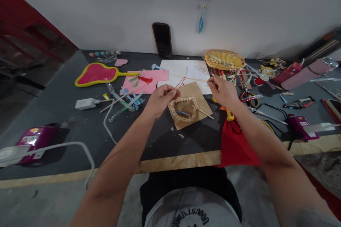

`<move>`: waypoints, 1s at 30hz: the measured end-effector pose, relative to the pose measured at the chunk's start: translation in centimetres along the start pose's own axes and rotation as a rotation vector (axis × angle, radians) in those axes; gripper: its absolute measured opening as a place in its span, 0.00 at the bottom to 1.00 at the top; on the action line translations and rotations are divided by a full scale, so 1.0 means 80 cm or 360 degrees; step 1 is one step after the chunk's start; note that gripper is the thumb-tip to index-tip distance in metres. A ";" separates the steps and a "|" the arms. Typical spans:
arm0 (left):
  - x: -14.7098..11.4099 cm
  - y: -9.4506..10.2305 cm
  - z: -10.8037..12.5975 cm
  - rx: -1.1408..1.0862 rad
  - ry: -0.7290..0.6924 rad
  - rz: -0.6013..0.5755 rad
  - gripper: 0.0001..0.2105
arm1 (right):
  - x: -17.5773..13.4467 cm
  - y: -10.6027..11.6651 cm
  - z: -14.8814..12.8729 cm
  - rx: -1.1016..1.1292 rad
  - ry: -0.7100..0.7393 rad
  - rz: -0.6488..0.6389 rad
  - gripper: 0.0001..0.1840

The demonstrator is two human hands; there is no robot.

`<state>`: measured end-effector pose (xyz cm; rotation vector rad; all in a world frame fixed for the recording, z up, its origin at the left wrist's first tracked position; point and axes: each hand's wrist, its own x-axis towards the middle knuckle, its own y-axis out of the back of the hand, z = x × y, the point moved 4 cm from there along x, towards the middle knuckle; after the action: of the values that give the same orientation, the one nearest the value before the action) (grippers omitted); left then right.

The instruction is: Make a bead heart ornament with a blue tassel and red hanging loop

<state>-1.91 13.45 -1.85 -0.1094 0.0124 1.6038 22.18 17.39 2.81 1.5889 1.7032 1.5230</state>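
My left hand (163,98) pinches a looped red thread (182,82) between thumb and fingers, above the brown paper. Off to the right, my right hand (223,91) is closed on the end of a thin pale stick (195,79), which points left over the white paper and passes close to the thread. Whether the two touch, I cannot tell. Below them a beaded frame (195,105) with a wooden stick handle (205,114) lies on the brown paper (201,94). A bluish strip (183,113) shows inside its opening.
A pink-and-yellow fan (96,75), pink paper (157,75) and blue tassels (137,101) lie left. A phone (162,40) leans on the wall. Right are a yellow basket (226,60), red thread spool (261,79), scissors (249,97) and pliers (299,103). White cables (106,120) cross the left side.
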 end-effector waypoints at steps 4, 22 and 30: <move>0.001 0.013 -0.003 0.0141 -0.0113 0.0105 0.08 | 0.006 -0.015 -0.005 -0.0112 0.0030 -0.0050 0.14; 0.010 0.034 -0.007 -0.0618 -0.0028 0.0331 0.11 | -0.039 0.001 0.020 0.0759 -0.0007 -0.0391 0.13; 0.005 0.032 -0.002 -0.0507 -0.0094 0.0258 0.11 | 0.008 -0.002 0.067 0.0412 -0.0188 -0.0297 0.14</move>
<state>-4.47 13.72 -2.20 -0.3143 -0.2874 1.7607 26.28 20.41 1.01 1.5536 1.9817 1.1350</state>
